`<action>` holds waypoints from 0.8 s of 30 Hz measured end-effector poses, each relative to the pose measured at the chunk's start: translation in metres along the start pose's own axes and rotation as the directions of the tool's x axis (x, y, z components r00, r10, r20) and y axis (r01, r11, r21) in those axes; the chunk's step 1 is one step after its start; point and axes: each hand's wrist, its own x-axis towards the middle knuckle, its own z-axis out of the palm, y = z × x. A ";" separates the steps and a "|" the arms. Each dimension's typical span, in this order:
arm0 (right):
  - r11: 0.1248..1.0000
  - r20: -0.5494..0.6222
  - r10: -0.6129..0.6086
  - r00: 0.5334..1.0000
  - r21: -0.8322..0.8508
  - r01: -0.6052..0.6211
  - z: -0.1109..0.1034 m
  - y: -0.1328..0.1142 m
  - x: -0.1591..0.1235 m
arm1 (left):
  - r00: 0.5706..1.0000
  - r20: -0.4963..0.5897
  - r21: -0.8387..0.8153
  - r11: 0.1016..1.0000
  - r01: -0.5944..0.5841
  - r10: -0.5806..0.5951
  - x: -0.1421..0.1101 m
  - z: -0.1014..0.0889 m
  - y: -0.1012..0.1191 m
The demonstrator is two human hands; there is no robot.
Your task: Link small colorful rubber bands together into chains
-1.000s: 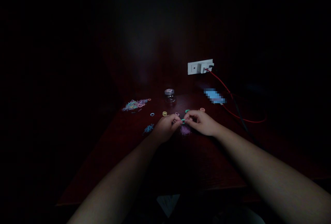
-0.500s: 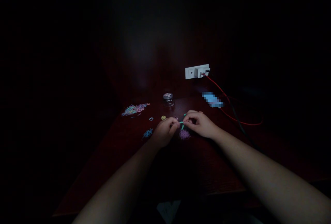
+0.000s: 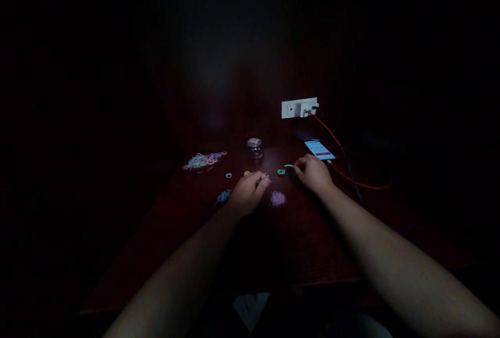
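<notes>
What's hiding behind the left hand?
Just past the left hand, part of a yellow band peeks out, and a bit of a pale pink band. Farther back stands a jar. Whatever the hand covers can't be seen.

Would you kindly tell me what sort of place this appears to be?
Probably a dimly lit room, perhaps at home: a dark red table stands by a wall, with a socket on that wall and a lit phone on the table.

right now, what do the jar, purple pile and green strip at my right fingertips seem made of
Jar: clear, glossy plastic or glass; see-through, glinting. Purple pile: perhaps dull rubber or elastic; thin tangled strands. Green strip: maybe matte rubber or elastic fabric; slightly curved.
</notes>
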 end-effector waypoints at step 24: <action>0.972 0.153 -0.007 0.988 -0.229 0.043 0.014 -0.016 0.021 | 0.999 -0.023 0.140 0.990 -0.023 0.026 0.002 -0.003 -0.001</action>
